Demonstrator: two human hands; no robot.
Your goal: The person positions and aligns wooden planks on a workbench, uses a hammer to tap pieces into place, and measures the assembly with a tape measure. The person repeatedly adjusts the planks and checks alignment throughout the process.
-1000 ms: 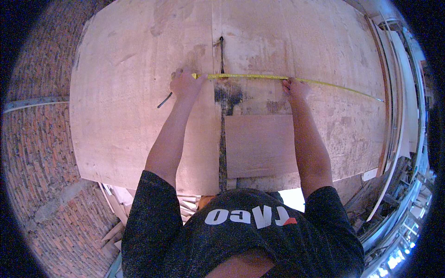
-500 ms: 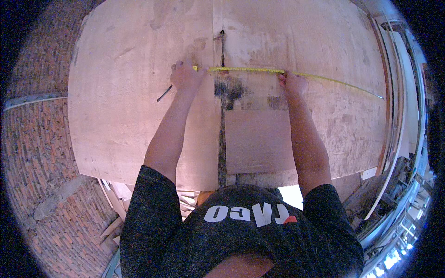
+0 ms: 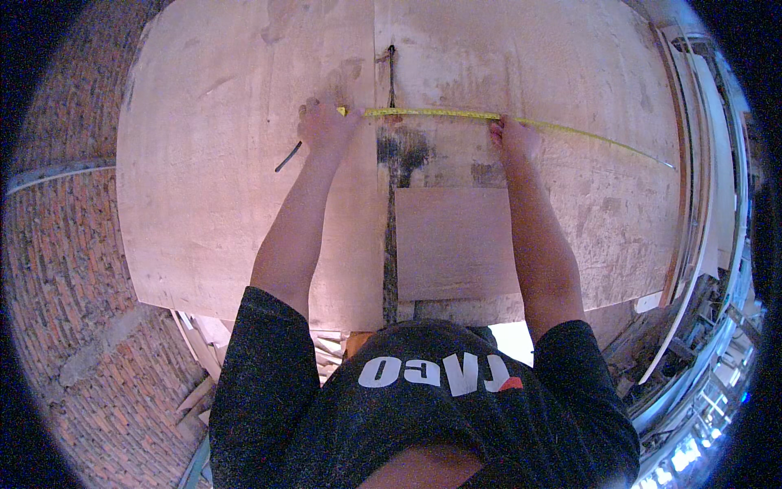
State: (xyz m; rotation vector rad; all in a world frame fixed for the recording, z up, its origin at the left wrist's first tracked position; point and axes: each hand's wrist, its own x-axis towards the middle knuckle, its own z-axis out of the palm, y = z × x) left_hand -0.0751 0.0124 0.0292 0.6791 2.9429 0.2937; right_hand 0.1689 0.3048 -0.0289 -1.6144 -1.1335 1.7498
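Observation:
A yellow tape measure (image 3: 432, 112) stretches sideways over pale plywood sheets, its blade running on to the right towards the board's far right edge. My left hand (image 3: 327, 126) is closed on the tape measure at its left part, with a bit of yellow showing between the fingers. On the right, my right hand (image 3: 519, 136) pinches the blade between thumb and fingers. A thin dark stick, perhaps a pencil (image 3: 288, 156), pokes out below my left hand; whether that hand holds it I cannot tell. Nearer me lies a rectangular plywood piece (image 3: 456, 244).
The large left plywood sheet (image 3: 204, 179) meets a stained right-hand sheet (image 3: 603, 212) along a seam. A slim black rod (image 3: 392, 77) lies beyond the tape. Brick paving (image 3: 65, 244) borders the left side. Long wooden strips (image 3: 692, 163) run along the right edge.
Both hands and the tape sit slightly higher in the picture, as do the boards, so the view seems to have shifted. Both grips look the same.

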